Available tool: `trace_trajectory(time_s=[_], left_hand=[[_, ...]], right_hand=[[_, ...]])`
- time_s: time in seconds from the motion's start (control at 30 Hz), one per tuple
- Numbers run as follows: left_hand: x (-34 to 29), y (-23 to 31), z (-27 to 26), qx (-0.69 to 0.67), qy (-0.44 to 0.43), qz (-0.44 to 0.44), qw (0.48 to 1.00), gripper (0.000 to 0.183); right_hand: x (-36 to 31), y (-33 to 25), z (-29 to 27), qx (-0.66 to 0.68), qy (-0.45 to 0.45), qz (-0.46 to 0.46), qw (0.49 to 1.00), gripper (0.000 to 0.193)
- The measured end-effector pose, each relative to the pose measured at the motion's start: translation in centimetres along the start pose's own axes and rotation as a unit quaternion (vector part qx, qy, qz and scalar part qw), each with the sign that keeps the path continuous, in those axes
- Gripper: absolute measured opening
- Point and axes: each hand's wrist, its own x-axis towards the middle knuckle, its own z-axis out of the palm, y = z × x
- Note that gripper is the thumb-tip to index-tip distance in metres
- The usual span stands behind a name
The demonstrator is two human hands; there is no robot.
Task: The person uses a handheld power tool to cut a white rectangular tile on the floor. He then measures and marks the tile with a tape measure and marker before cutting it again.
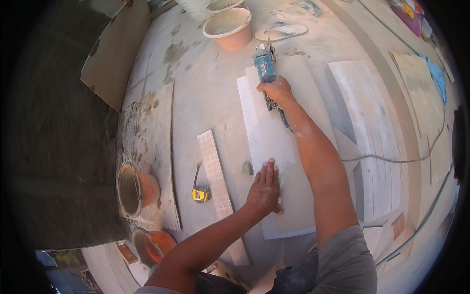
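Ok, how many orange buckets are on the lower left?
2: an upper bucket left of the yellow tape measure, and a lower bucket partly behind the left forearm.

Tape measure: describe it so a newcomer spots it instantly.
Start at the pale slab under the left hand. Left of it, on the floor, lies a narrow patterned strip. The tape measure sits just left of that strip: small, yellow and black, unlike the larger orange buckets farther left.
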Motion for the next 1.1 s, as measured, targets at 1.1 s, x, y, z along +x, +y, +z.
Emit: trace_trajectory(time_s=[1.1], left_hand=[[0.3,-0.2,0.9,0.026,0.016,0.006,1.000,0.148]], right_hand=[[1.5,0.9,0.5,0.010,0.004,0.011,1.000,0.053]])
